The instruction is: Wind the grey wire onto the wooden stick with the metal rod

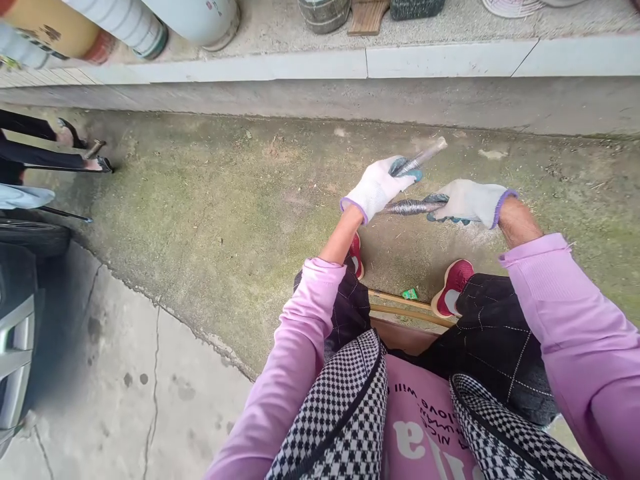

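Note:
My left hand, in a white glove with blue-coated fingers, is closed around a silvery ridged rod with a pale end, slanting up to the right. My right hand, gloved the same way, grips a second silvery piece that looks like wire wound around a rod. This piece points left, passing below my left hand, and its left end is partly hidden by my left wrist. The two pieces are apart where they show. I cannot make out their exact kind.
I sit on a low seat with wooden bars. A small green packet lies between my red shoes. Ahead runs a raised ledge with gas cylinders. At left are another person's legs and a car wheel.

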Available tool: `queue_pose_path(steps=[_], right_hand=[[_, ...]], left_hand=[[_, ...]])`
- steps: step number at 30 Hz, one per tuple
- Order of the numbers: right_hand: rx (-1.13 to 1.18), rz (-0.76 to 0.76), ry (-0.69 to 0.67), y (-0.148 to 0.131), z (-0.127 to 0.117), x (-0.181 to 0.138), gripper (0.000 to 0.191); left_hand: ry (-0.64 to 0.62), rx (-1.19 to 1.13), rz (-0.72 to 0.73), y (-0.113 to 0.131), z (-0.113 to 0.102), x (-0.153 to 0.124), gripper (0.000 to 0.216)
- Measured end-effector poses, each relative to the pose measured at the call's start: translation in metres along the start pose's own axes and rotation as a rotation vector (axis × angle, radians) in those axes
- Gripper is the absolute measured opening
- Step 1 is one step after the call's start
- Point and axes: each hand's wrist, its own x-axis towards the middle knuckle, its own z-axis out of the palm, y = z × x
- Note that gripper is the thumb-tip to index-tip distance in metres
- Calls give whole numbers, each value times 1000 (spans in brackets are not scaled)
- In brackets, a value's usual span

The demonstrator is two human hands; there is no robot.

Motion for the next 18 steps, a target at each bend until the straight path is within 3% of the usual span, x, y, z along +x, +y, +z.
queue_pose_path(steps=[5, 11, 15, 18], right_hand=[[310, -182, -109, 8, -1, -16, 38], [589, -255, -108, -8, -7, -46, 49], [817, -276, 47, -11, -9, -51, 54], [1009, -274, 251, -13, -9, -45, 50]], left_hand=[[-86, -316, -184, -3, -9, -1, 74], [-92, -477, -204, -1, -18, 4, 78], [-21, -626, -329, -8, -19, 19, 72], [-74, -732, -282, -10, -20, 22, 74]])
